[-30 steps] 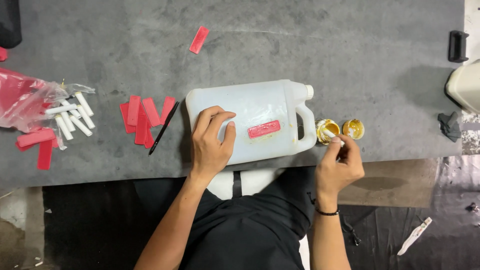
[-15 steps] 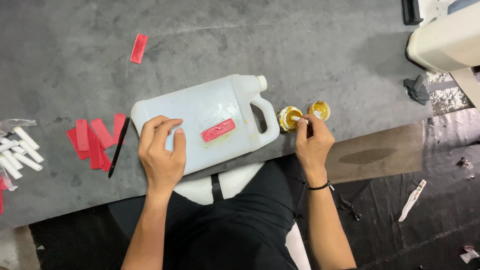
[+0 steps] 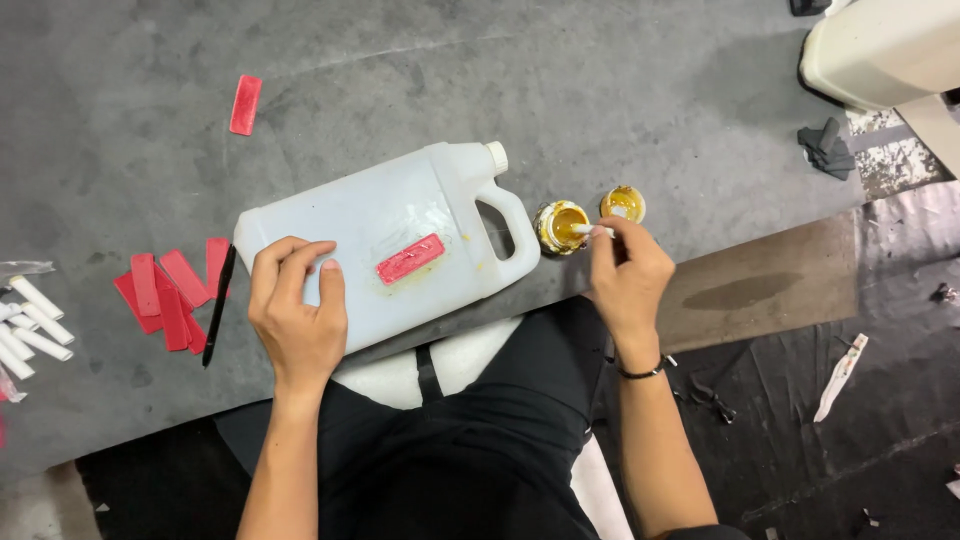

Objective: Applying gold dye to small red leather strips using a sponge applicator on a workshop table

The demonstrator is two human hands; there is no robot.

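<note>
Grey, scuffed matting (image 3: 560, 90) covers the work surface seen from my head camera, with dark floor showing along the right edge. At its centre a white plastic jug (image 3: 390, 240) lies on its side, handle and white screw cap pointing toward the upper right, and a red strip (image 3: 410, 259) is stuck flat on its upturned face amid yellowish smears. My left hand (image 3: 297, 320) rests spread on the jug's lower left end, fingers curled loosely over the plastic, pressing rather than gripping. My right hand (image 3: 628, 275) is pinched closed around a thin white stick (image 3: 590, 230), whose tip reaches into a small open pot of yellow glue (image 3: 560, 226) standing just beside the jug's handle. A matching round lid (image 3: 623, 204), yellow inside, sits just beside the pot, touching or nearly so. Left of the jug, a loose pile of red strips (image 3: 170, 290) lies on the mat with a black pen (image 3: 218, 305) along its right side, near my left hand. Farther left, several white sticks (image 3: 28, 325) lie in a cluster at the frame edge, and a single red piece (image 3: 245, 104) lies well apart near the top. A cream-coloured container (image 3: 880, 45) occupies the upper right corner, with dark scraps (image 3: 828, 148) just below it.
</note>
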